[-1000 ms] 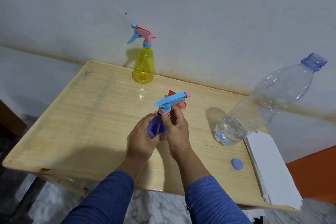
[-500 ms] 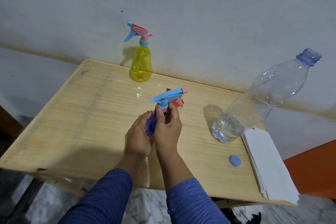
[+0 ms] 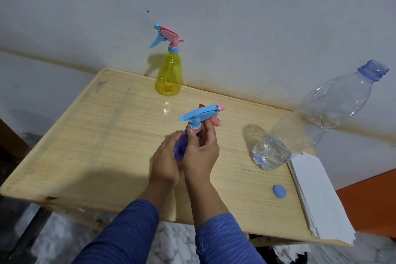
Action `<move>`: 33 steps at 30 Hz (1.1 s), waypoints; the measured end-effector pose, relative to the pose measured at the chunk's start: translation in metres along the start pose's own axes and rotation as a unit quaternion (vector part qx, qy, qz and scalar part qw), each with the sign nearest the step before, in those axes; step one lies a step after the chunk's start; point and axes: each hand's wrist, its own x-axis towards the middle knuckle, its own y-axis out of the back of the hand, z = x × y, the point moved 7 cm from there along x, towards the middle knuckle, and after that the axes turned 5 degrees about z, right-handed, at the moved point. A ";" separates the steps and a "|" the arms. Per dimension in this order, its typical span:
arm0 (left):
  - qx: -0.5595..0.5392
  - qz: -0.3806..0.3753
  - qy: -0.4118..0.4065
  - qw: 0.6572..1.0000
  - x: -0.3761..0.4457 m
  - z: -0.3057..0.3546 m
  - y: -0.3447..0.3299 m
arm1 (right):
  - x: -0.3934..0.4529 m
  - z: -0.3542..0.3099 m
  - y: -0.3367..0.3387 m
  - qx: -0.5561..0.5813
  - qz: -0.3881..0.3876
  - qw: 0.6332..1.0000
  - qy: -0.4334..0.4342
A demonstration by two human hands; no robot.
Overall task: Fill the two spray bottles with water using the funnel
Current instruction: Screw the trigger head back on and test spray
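Observation:
A purple spray bottle stands in the middle of the wooden table. My left hand wraps its body. My right hand grips the pink collar under its blue spray head. An orange thing, perhaps the funnel, peeks out behind my right fingers, mostly hidden. A yellow spray bottle with a pink and blue head stands at the table's back edge by the wall. A large clear water bottle, uncapped and holding a little water, stands at the right.
A blue cap lies on the table near the front right. A stack of white paper overhangs the table's right edge. The wall runs just behind the table.
My right hand has shifted its fingers around the spray head's collar, and the head has turned slightly. My left hand keeps its hold on the purple bottle.

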 end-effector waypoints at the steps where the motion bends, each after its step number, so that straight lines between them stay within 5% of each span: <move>1: 0.000 -0.001 0.000 1.000 0.000 0.001 0.000 | 0.001 -0.002 0.000 -0.007 -0.009 1.000 0.004; 33: -0.004 -0.009 -0.034 0.999 -0.003 0.004 -0.001 | 0.021 -0.009 0.004 0.024 -0.215 0.976 -0.036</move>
